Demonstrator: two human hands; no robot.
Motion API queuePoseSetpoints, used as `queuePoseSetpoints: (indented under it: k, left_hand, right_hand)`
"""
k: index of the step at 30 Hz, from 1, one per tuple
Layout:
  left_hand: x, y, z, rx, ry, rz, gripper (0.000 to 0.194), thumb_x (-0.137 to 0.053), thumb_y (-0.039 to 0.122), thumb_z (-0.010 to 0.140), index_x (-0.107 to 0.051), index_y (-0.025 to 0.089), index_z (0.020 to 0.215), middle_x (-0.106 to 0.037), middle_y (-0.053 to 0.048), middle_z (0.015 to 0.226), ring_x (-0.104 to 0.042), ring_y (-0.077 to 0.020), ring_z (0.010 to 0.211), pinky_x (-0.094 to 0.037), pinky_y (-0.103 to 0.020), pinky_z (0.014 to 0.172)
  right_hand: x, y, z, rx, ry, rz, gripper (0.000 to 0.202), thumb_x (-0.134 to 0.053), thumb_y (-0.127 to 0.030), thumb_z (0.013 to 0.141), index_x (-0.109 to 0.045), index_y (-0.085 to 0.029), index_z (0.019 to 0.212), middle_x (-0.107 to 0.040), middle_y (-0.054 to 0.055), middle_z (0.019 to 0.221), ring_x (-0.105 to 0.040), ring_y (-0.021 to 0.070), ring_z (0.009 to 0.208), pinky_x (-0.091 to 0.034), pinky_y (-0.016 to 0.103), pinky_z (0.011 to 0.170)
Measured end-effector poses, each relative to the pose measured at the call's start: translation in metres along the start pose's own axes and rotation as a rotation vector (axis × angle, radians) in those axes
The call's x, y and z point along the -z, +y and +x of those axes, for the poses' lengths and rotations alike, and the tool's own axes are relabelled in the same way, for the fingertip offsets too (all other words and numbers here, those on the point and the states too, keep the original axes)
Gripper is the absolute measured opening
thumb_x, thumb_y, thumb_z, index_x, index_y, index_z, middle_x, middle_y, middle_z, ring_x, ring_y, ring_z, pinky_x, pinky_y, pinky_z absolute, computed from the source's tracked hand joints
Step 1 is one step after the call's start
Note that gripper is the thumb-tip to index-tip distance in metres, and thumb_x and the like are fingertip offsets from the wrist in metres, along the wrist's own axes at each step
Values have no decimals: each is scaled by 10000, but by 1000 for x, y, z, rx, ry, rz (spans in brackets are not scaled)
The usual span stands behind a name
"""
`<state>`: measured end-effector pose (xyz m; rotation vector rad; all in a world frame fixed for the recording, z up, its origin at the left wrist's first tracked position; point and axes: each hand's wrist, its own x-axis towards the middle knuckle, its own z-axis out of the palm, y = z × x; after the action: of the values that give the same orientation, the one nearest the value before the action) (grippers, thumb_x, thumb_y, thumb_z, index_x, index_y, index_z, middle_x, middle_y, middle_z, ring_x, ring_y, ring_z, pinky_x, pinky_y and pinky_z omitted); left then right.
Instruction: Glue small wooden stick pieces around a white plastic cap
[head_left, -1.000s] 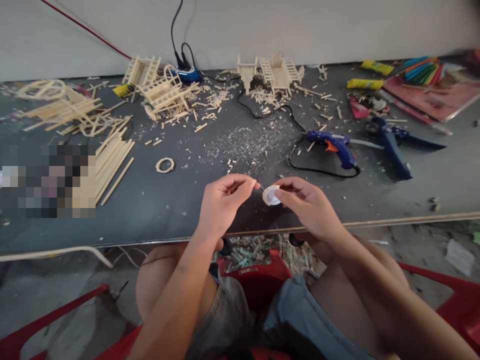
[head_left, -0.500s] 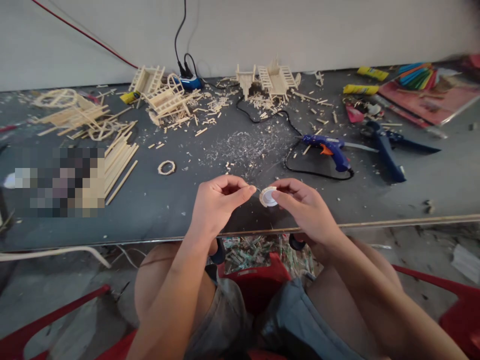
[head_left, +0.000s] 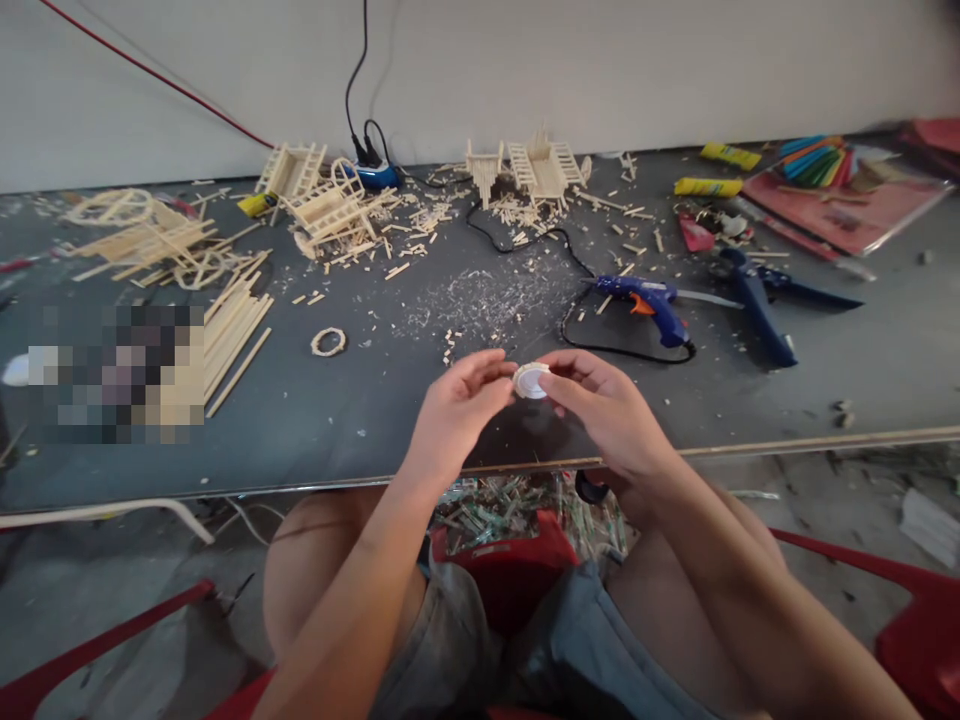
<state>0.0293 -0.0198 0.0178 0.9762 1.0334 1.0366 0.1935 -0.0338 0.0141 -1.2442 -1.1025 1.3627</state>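
Note:
Just above the table's front edge, a small white disc (head_left: 532, 381) with short pale wooden pieces along its rim is held in the air. My right hand (head_left: 607, 405) grips its right side, thumb across the white face and fingers behind. At the left rim, the bent thumb and fingertips of my left hand (head_left: 465, 405) close on the edge; whether a tiny piece is between them is hidden. A pale wooden ring (head_left: 328, 342) lies on the table to the left. Beyond my right hand rests a blue glue gun (head_left: 645, 300) with an orange trigger.
Loose wooden sticks (head_left: 240, 335) lie at left. Small stick-built models (head_left: 544, 170) and scraps stand along the back. A black cord (head_left: 517, 243) crosses the table. Blue cutters (head_left: 765, 310), yellow tubes (head_left: 707, 187) and a red folder (head_left: 885, 215) are on the right.
My left hand has moved right and up to the disc's rim; before, it was pinched a little way off, with a thin strand near its fingertips. The disc has tilted flatter.

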Motion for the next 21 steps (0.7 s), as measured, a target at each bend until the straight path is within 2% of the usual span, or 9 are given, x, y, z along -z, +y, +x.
queuePoseSetpoints:
  k: [2, 4, 6, 9, 11, 14, 16, 18, 21]
  left_hand:
    - [-4, -2, -2, 35, -76, 55, 315, -712, 205, 722, -666, 171, 1032, -704, -44, 939, -631, -148, 831, -494, -276, 783]
    - [-5, -3, -2, 46, -94, 117, 245, -727, 214, 720, -692, 167, 959, -695, -26, 837, -618, -141, 782, -485, -268, 763]
    - [-5, -4, -2, 44, -68, 148, 173, -735, 235, 722, -701, 166, 878, -678, -11, 766, -605, -131, 738, -478, -260, 740]
    - [-2, -5, -2, 25, -11, 182, 158, -747, 281, 718, -698, 180, 829, -669, 0, 737, -598, -126, 710, -471, -253, 710]
    - [2, -4, -3, 4, 33, 238, 160, -746, 302, 718, -700, 193, 826, -668, 5, 726, -594, -123, 688, -459, -242, 672]
    - [5, -1, -5, -27, 70, 313, 118, -738, 266, 720, -702, 207, 816, -682, 9, 725, -596, -119, 679, -445, -227, 638]
    - [7, 0, -7, -47, 78, 327, 89, -723, 215, 725, -699, 214, 811, -701, 12, 744, -608, -117, 693, -446, -218, 640]
    - [7, 2, -10, -69, 90, 326, 84, -707, 178, 732, -695, 218, 805, -714, 17, 756, -621, -114, 708, -451, -210, 645]
    - [8, 4, -12, -93, 100, 304, 94, -699, 152, 732, -689, 217, 799, -723, 20, 764, -637, -111, 720, -464, -203, 652]
  right_hand:
    - [-1, 0, 0, -2, -20, 14, 229, -688, -369, 784, -659, -188, 921, -662, -1, 831, -547, 76, 658, -429, 203, 586]
    - [-4, 2, 0, -6, -48, 31, 224, -692, -356, 782, -651, -185, 920, -660, 1, 827, -572, 83, 689, -453, 210, 619]
    - [-6, 2, 0, -25, -81, 62, 247, -708, -336, 763, -631, -188, 946, -654, -1, 821, -590, 93, 713, -476, 224, 651]
    - [2, -1, 5, -24, -77, 114, 410, -749, -291, 702, -566, -203, 1059, -647, -6, 822, -603, 112, 711, -498, 256, 657]
    - [21, -7, 12, 71, 54, 102, 489, -755, -255, 675, -531, -205, 1108, -640, -7, 820, -598, 113, 692, -495, 262, 656]
    - [65, -14, 27, 335, 500, 7, 394, -737, -188, 664, -573, -178, 1023, -597, -4, 818, -578, 91, 730, -470, 243, 738]
    - [95, -14, 36, 397, 768, -109, 368, -749, -149, 637, -584, -165, 966, -592, 16, 858, -569, 91, 765, -454, 239, 766]
    - [117, -10, 44, 263, 831, -203, 378, -759, -121, 618, -583, -161, 950, -594, 16, 867, -563, 85, 748, -443, 234, 768]
    - [128, -2, 52, -6, 680, -259, 317, -743, -108, 642, -590, -151, 917, -607, -2, 771, -548, 75, 654, -431, 213, 670]
